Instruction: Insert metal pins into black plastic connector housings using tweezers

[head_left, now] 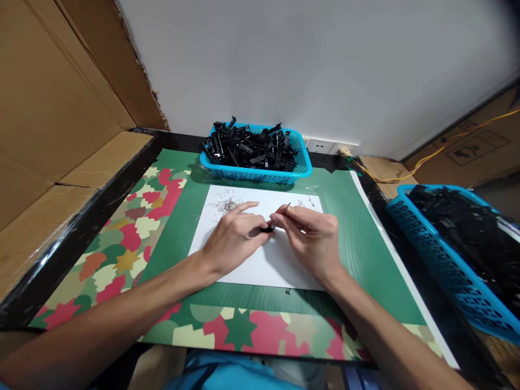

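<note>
Head view: from my remote seat I take the white sheet (pixel 262 268) as landmark; all places below are given from it.
Left hand (pixel 238 233): over the sheet's middle, pinching a small black piece (pixel 267 229) between thumb and curled fingers, one finger stretched out past them.
Right hand (pixel 311 233): over the sheet's right part, fingertips pinched on a thin pointed tool (pixel 287 207) that angles upward; I can't make out its exact kind.
Black piece: above the sheet, between the two hands and partly hidden by the fingers.
Wire bits (pixel 228 206): a loose heap of tiny bent pieces on the sheet's far left, just beyond the left hand.
Small bits (pixel 301 203): a few, on the sheet's far right corner.
Blue basket (pixel 255 174): just behind the sheet, heaped with black parts (pixel 252 149).
Second basket (pixel 442 254): well to the sheet's right, also blue, filled with dark pieces (pixel 459 219).
Green mat (pixel 174 233): under the sheet, with a colourful patterned border to its left and front.
Wall sockets (pixel 320 145): beyond the sheet, right of the blue basket.
</note>
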Tool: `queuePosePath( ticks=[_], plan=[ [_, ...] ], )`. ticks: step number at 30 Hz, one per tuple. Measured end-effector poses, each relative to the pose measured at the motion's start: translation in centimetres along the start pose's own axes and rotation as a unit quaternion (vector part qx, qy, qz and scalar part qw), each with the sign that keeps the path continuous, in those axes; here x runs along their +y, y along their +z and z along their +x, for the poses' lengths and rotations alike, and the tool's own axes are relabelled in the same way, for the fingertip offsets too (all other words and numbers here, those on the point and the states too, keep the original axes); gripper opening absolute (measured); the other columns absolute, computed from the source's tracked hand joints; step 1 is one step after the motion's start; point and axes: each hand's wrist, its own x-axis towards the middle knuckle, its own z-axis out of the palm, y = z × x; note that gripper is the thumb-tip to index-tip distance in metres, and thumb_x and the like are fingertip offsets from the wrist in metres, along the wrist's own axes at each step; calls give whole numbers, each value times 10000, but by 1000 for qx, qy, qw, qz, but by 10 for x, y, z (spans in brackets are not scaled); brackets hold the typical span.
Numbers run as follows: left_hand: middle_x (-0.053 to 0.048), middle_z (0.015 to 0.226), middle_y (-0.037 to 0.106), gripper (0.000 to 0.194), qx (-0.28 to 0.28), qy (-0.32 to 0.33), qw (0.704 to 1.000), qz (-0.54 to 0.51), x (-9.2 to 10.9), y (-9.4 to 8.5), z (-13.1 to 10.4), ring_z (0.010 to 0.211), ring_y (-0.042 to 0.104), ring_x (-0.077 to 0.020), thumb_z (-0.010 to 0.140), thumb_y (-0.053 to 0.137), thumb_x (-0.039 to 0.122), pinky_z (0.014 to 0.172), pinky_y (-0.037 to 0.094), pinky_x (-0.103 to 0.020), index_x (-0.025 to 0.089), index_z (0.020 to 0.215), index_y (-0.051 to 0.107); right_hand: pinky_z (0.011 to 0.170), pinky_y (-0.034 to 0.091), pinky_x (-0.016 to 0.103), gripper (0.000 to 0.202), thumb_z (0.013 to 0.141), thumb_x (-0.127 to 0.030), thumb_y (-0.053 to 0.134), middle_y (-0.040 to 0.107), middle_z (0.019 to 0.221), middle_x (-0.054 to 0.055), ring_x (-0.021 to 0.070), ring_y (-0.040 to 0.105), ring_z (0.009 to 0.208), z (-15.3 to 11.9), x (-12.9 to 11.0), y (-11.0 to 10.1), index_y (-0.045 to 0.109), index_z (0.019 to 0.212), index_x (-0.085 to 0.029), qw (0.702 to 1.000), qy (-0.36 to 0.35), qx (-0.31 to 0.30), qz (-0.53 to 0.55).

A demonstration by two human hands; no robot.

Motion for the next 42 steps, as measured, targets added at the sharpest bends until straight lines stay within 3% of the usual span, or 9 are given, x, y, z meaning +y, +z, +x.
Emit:
queuePosePath(
  ticks=[3, 13, 15, 20, 22, 25, 27, 33, 42],
  plan=[
    [-3, 843, 791, 154, -8, 6, 1000, -9, -2, 0, -1, 1281, 713, -319, 886, 714, 58, 1140, 570, -559, 208, 894, 746, 598, 501, 299, 300, 1034, -283, 662, 730, 735, 16, 141, 603, 604, 0, -1, 1, 690, 740, -226, 1000, -13, 1, -10],
    [-33, 852, 799, 95, -1, -64, 997, -46, 3, 2, -1, 822, 791, -221, 905, 704, 109, 775, 652, -360, 185, 875, 753, 569, 501, 308, 277, 1032, -265, 657, 717, 717, 10, 145, 606, 596, -2, -1, 3, 716, 764, -232, 1000, -14, -5, -18],
    [-25, 832, 796, 55, 27, -68, 996, -47, 5, 0, 2, 742, 761, -193, 893, 745, 154, 733, 628, -336, 193, 853, 746, 618, 565, 327, 195, 1015, -253, 685, 756, 788, 18, 171, 679, 658, 0, -6, -1, 748, 830, -248, 999, -18, 39, 21],
    [-36, 954, 787, 117, 166, -108, 980, -27, 1, -14, 16, 887, 746, -214, 947, 754, 316, 813, 588, -363, 225, 981, 687, 754, 637, 408, 98, 1033, -255, 659, 776, 908, 56, 233, 769, 801, 15, -19, -13, 743, 1085, -250, 965, -13, 224, 133],
    [-30, 951, 771, 165, 212, -146, 965, -57, -4, -22, 21, 856, 734, -199, 1002, 687, 376, 790, 573, -352, 237, 1046, 609, 712, 614, 372, 126, 1051, -258, 621, 762, 874, 49, 212, 752, 766, 24, -16, -12, 733, 1100, -229, 979, 10, 154, 134],
    [-11, 874, 739, 165, 245, -169, 949, -109, -14, -33, 27, 774, 707, -177, 1068, 566, 401, 730, 543, -324, 246, 1091, 516, 673, 539, 320, 186, 1052, -218, 572, 752, 855, 41, 182, 702, 743, 39, -6, 1, 757, 1037, -209, 996, 8, -56, 74],
    [-5, 845, 708, 147, 257, -165, 946, -114, -21, -38, 28, 758, 690, -171, 1087, 518, 390, 699, 514, -307, 243, 1092, 506, 692, 492, 310, 228, 1019, -139, 556, 762, 892, 52, 178, 680, 772, 47, 1, 16, 775, 986, -191, 989, -1, -143, 22],
    [-27, 955, 664, 78, 283, -155, 944, -73, -30, -42, 29, 849, 652, -173, 1059, 555, 313, 760, 514, -313, 235, 1060, 560, 614, 369, 283, 91, 917, -151, 701, 726, 741, 36, 158, 587, 639, 56, 12, 54, 787, 891, -156, 979, 61, -189, -38],
    [-35, 1001, 664, 58, 267, -145, 950, -69, -32, -39, 28, 910, 672, -186, 1033, 565, 267, 756, 532, -298, 236, 1081, 571, 735, 398, 303, 139, 941, -89, 642, 707, 894, 66, 196, 601, 800, 49, 18, 64, 698, 847, -174, 978, 29, -204, -32]
  ],
)
